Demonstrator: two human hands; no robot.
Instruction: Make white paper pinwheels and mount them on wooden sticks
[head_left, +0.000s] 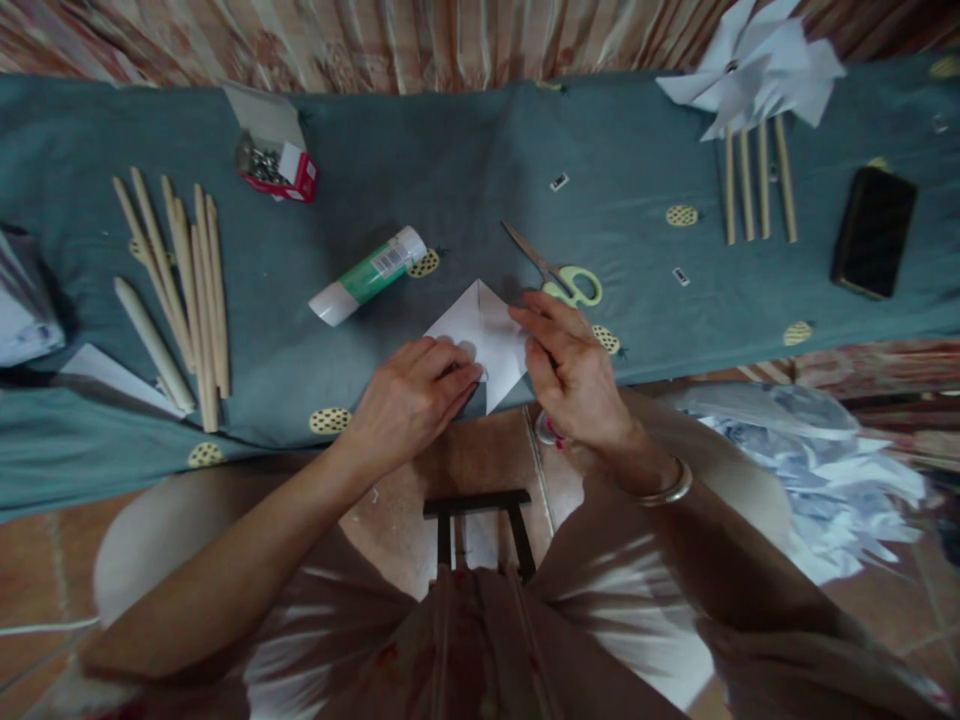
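A small square of white paper [501, 340] with a crease down from its top corner lies at the table's near edge, one corner pointing away from me. My left hand [412, 395] is closed at the paper's left side, its fingertips pressing on it. At the right edge my right hand [574, 370] has its fingers bent around the paper; its thumb is partly hidden. Just beyond that hand lies a pair of scissors [574, 285] with pale green handles. A green and white glue stick [371, 275] rests on its side to the left of the paper.
Wooden sticks [199, 310] lie at the left, near an open box of metal pins [277, 165]. White paper pinwheels [750, 75] on sticks and a black phone [874, 232] are at the right. Below the table, a bag of paper pieces [810, 470] stands by my leg.
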